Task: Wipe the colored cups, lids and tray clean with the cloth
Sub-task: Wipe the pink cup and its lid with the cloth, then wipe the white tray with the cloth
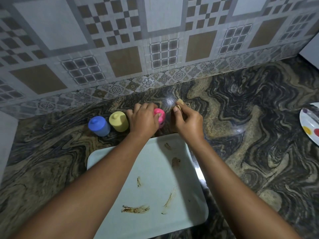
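Note:
A pale green tray [155,195] with several brown smears lies on the counter under my forearms. Behind it stand a blue lidded cup [98,125], a yellow lidded cup [118,121] and a pink lidded cup [159,117] in a row. My left hand [143,120] grips the pink cup from its left side, thumb on its front. My right hand [187,120] is just right of the pink cup and pinches a small beige cloth [178,104], most of it hidden in the fingers.
The dark swirled stone counter [250,118] runs back to a patterned tiled wall [120,57]. A white plate [310,125] with coloured spots sits at the right edge of view. A pale wall edge shows at the far left.

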The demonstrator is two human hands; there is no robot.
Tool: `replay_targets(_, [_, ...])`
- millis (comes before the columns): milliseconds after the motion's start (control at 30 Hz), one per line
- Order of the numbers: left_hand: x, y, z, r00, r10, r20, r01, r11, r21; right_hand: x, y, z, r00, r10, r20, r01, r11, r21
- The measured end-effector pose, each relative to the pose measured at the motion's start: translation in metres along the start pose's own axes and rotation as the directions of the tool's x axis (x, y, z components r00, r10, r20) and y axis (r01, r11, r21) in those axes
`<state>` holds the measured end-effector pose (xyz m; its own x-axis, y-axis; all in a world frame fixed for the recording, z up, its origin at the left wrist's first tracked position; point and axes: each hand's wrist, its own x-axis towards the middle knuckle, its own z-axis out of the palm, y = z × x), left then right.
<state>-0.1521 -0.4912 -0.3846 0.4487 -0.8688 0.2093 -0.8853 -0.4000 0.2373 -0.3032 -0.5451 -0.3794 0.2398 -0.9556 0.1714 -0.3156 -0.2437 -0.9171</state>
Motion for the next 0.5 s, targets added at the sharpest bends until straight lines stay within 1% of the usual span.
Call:
replay_targets(133, [-0.008,-0.003,-0.006,0.996,0.018,-0.085,-0.024,0.997,-0.078,-0.003,-0.005,-0.004,0.999,0.030,0.023,-0.031,0.998,0.055])
replay_targets(200, [-0.016,-0.002,-0.014,0.988,0.027,-0.153,-0.053,0.985,-0.164,-0.007,-0.010,-0.008,0.996,0.068,0.060,-0.076,0.987,0.143])
replay_targets(267, [-0.027,-0.001,-0.026,0.971,0.070,-0.229,-0.131,0.957,-0.260,-0.012,-0.017,-0.013,0.989,0.095,0.110,-0.120,0.960,0.252])
replay_targets(367, [-0.047,0.002,-0.046,0.930,0.171,-0.325,-0.302,0.860,-0.412,-0.029,-0.033,-0.019,0.975,0.101,0.196,-0.166,0.922,0.350])
replay_targets(433, [-0.067,0.003,-0.056,0.933,0.149,-0.326,-0.304,0.811,-0.499,-0.044,-0.046,-0.021,0.954,0.088,0.287,-0.209,0.882,0.423])
replay_targets(500, [-0.088,-0.002,-0.061,0.951,0.095,-0.296,-0.250,0.798,-0.548,-0.062,-0.051,-0.022,0.935,0.043,0.353,-0.206,0.873,0.442])
